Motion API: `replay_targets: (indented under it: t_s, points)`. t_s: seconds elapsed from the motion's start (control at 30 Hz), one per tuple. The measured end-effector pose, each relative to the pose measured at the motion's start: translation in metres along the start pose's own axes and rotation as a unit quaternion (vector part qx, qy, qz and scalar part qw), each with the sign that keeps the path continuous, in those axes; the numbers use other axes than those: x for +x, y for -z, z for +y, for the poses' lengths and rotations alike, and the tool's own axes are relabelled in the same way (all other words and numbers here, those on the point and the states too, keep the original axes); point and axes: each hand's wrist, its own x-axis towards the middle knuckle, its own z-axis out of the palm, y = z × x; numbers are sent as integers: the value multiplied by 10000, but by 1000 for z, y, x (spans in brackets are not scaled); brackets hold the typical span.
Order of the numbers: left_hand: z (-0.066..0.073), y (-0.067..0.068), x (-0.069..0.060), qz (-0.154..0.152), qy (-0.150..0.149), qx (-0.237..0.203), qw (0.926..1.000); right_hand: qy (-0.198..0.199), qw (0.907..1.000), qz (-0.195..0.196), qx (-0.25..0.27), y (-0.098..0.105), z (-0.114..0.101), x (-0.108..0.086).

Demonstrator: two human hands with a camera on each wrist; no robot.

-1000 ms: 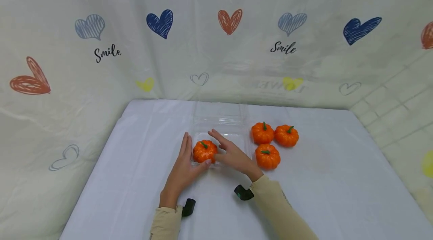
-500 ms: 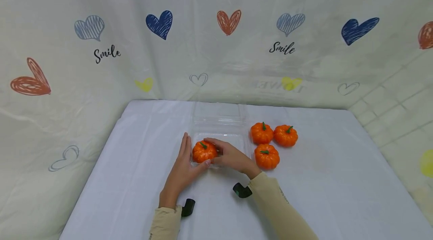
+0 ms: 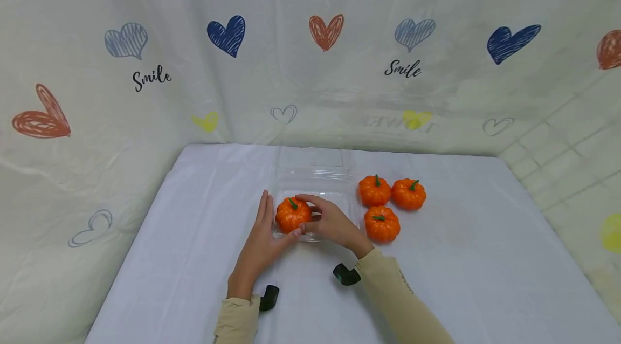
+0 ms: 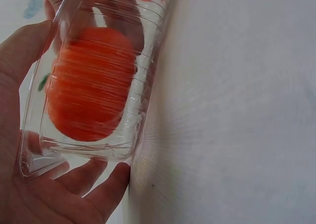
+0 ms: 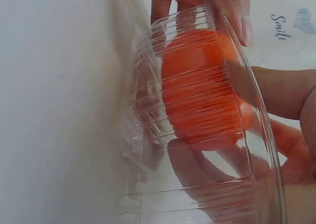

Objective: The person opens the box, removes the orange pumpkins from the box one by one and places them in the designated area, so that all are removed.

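Note:
A small orange pumpkin (image 3: 293, 215) with a green stem sits in the left part of an open clear plastic clamshell box (image 3: 342, 205). My right hand (image 3: 335, 224) reaches into the box and grips the pumpkin from its right side, thumb in front and fingers behind. My left hand (image 3: 263, 241) holds the box's near left corner, fingers along the left wall and thumb over the front rim. Through the clear wall in the left wrist view, the pumpkin (image 4: 94, 86) shows blurred by the ridges. The right wrist view shows the box wall (image 5: 192, 204) in front of the right fingers.
Three more orange pumpkins, one at the back (image 3: 374, 190), one at the right (image 3: 409, 194) and one in front (image 3: 382, 224), stand right of the box. The raised clear lid (image 3: 312, 158) stands behind it. A white cloth (image 3: 466, 258) covers the table.
My right hand's fingers have closed from a spread pose onto the pumpkin. The pumpkin has shifted or tipped slightly. My left hand has stayed at the box corner.

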Motion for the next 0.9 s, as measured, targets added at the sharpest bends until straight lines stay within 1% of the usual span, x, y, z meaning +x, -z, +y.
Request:
replay_targets:
  t_s: [0.2,0.43,0.53,0.67,0.9]
  points:
    - [-1,0,-1,4,16,-15,10000,-191,9985,462,220,-1,-2,0]
    - [-1,1,-1,-6,72,15,10000,-237,9935,965,549,0,-8,-5]
    - [-1,1,-1,-4,102,42,9999,-212,9922,1069,598,1,-9,-6]
    - [-1,0,-1,-10,110,54,9999,-84,9913,1163,613,2,-11,-9]
    - [0,-1,0,3,163,55,9999,-21,9888,1315,702,7,-18,-18]
